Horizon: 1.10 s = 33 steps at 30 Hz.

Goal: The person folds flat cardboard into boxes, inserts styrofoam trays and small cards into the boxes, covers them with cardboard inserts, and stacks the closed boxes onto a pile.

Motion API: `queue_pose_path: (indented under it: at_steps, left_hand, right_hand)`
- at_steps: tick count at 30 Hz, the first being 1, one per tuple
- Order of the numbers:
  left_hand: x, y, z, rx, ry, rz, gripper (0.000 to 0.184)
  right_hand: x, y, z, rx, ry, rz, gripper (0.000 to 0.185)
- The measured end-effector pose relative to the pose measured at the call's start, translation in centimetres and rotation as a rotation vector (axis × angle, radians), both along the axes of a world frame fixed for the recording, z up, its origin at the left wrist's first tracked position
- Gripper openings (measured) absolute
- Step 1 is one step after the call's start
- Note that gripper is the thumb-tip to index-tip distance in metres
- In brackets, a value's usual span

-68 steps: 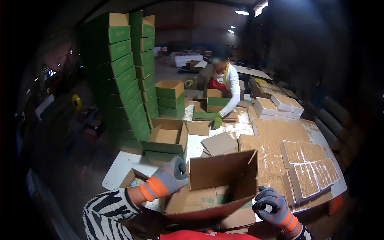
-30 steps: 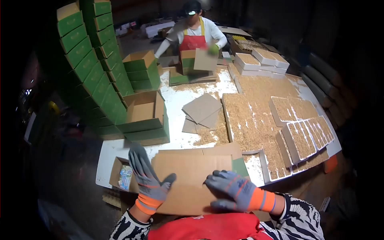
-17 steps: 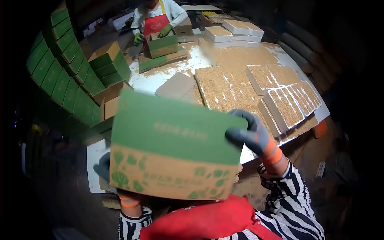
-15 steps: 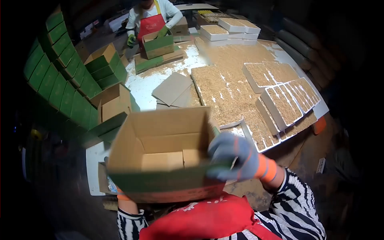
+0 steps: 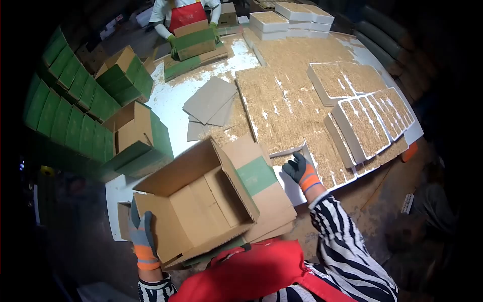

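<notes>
Gloved in grey with an orange cuff, the left hand (image 5: pixel 142 232) is closed on the near-left wall of an open cardboard box (image 5: pixel 201 206), which tilts over flattened cardboard sheets (image 5: pixel 275 207) in front of the wearer's red apron (image 5: pixel 246 274). Well apart from that box, the right hand (image 5: pixel 300 170) hovers or rests near the corner of a white-walled tray (image 5: pixel 308 155), its fingers bent inward; I cannot tell whether they hold anything. With only one hand seen on it, the box could swing or slip if that wall flexes, and the loose sheets below could slide with it; a low sweep of the right sleeve (image 5: pixel 334 221) might also catch the tray's edge. Around these lies a white table (image 5: pixel 171 118) strewn with tan crumbs, with grey-brown boards (image 5: pixel 209 100) beyond the box and filled blocks (image 5: pixel 365 126) piled to the right. Left of the boards sits an open green box (image 5: pixel 136 133), with stacked green cartons (image 5: pixel 63 118) behind it. Across the table, a co-worker in green gloves has both hands at another green box (image 5: pixel 196 44). Dark floor (image 5: pixel 382 196) and deep shadow surround everything.
</notes>
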<state>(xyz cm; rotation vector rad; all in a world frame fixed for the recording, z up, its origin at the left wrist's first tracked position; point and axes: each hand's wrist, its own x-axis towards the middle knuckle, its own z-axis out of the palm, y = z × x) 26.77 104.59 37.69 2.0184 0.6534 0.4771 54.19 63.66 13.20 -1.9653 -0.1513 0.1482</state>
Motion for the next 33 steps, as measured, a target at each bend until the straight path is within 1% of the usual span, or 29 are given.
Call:
queue_pose_path:
  at_steps: [1,2,3,5,7,8,10,13,14,15,16,18,19,20,21,22,23,24,25,27,29,31,33]
  left_hand:
    - [0.3,-0.6,-0.2,0.082,-0.016,0.033,0.05]
    - [0.0,-0.2,-0.9,0.059,-0.01,0.029,0.048]
    - [-0.1,0.0,-1.0,0.061,-0.001,0.034,0.048]
    - [-0.2,0.1,-0.9,0.064,0.025,0.045,0.048]
    - [0.0,-0.4,-0.3,-0.007,0.01,0.082,0.048]
    - [0.0,-0.7,-0.2,-0.044,0.001,0.103,0.049]
    - [-0.6,-0.3,-1.3,-0.044,0.018,0.15,0.051]
    - [-0.4,-0.3,-1.1,-0.079,0.029,0.163,0.049]
    - [-0.4,-0.7,-0.8,-0.102,0.038,0.156,0.047]
    - [-0.1,-1.1,-0.3,-0.091,0.051,0.164,0.046]
    - [0.4,-1.6,0.2,-0.08,0.063,0.168,0.046]
    - [0.4,-1.4,0.0,-0.034,0.087,0.177,0.047]
    - [0.0,-0.8,-0.7,-0.002,0.106,0.182,0.049]
    - [-0.4,-0.7,-1.0,0.025,0.128,0.183,0.05]
    - [-0.4,-0.7,-1.0,0.025,0.118,0.149,0.05]
    - [-0.1,-0.6,-0.8,0.026,0.103,0.118,0.05]
    - [0.1,-0.6,-0.4,0.026,0.091,0.087,0.051]
    - [0.3,-0.9,-0.1,-0.052,0.049,0.093,0.052]
    - [0.6,-1.4,0.1,-0.133,0.007,0.098,0.053]
    - [1.3,-2.1,-0.1,-0.298,-0.115,0.076,0.056]
    - [1.9,-1.9,-1.8,-0.456,-0.271,0.046,0.058]
    - [2.7,-1.9,-1.6,-0.388,-0.282,-0.014,0.061]
    - [2.8,-1.4,-2.4,-0.478,-0.312,-0.02,0.059]
  right_hand:
    - [1.0,1.4,0.8,-0.088,0.071,-0.032,0.07]
    - [2.2,2.7,-0.1,-0.065,0.002,-0.055,0.074]
    - [3.6,3.9,-2.2,-0.041,-0.067,-0.075,0.079]
    - [5.6,5.6,-4.4,-0.004,-0.066,-0.105,0.079]
    - [6.0,7.1,-1.0,0.049,0.17,-0.106,0.079]
    - [7.5,7.7,-1.2,-0.026,0.19,-0.113,0.081]
    - [9.6,8.4,-1.9,0.819,0.677,-0.344,0.083]
    - [10.6,11.6,0.0,1.432,0.738,-0.458,0.08]
    - [10.9,12.0,-3.1,0.804,0.167,-0.352,0.075]
    - [10.4,12.1,-3.7,0.155,-0.371,-0.213,0.069]
    - [11.0,10.8,-3.8,-0.091,-0.239,-0.103,0.065]
    - [13.4,12.3,0.4,0.83,0.248,-0.395,0.063]
    - [13.9,12.6,1.5,1.279,0.504,-0.533,0.063]
    - [13.4,11.8,1.5,1.017,0.298,-0.366,0.063]
    - [12.7,11.0,1.9,0.764,0.07,-0.262,0.063]
    - [13.1,10.1,2.7,0.945,0.141,-0.243,0.062]
    - [12.5,8.9,5.2,0.946,0.165,-0.218,0.058]
    - [11.8,7.7,7.7,0.947,0.188,-0.193,0.054]
    - [11.6,6.7,12.3,1.288,0.478,-0.15,0.048]
    - [9.6,5.0,18.0,1.241,0.422,-0.051,0.047]
    - [7.1,3.0,22.5,1.162,0.301,0.093,0.049]
    - [1.9,2.8,28.9,1.053,0.335,0.195,0.05]
    - [-1.6,2.7,31.8,0.996,0.328,0.193,0.049]
